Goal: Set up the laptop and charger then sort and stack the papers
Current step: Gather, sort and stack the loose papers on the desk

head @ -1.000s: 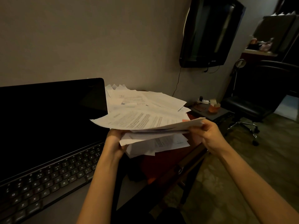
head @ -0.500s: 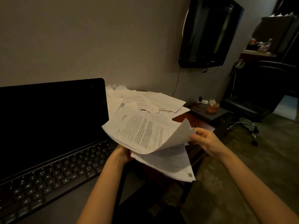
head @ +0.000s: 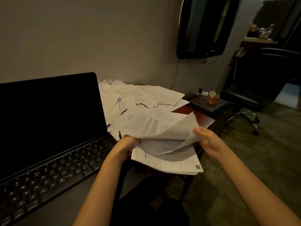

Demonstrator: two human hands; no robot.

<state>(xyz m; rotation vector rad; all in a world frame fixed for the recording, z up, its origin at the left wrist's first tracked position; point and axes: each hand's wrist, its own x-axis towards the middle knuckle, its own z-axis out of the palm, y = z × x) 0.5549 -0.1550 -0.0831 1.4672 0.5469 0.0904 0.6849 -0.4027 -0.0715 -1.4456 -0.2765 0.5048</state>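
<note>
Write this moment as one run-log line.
left hand: grips paper bundle | right hand: lifts top sheet | laptop: open, dark

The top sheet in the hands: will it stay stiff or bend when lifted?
Probably floppy: the top sheet already curls where the right hand lifts its corner. It seems light. The bundle that the left hand holds also sags, so sheets may slide.

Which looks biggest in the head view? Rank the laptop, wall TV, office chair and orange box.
1. laptop, nearest the camera, which inflates it
2. wall TV and office chair, too alike and cropped to rank
3. orange box
</note>
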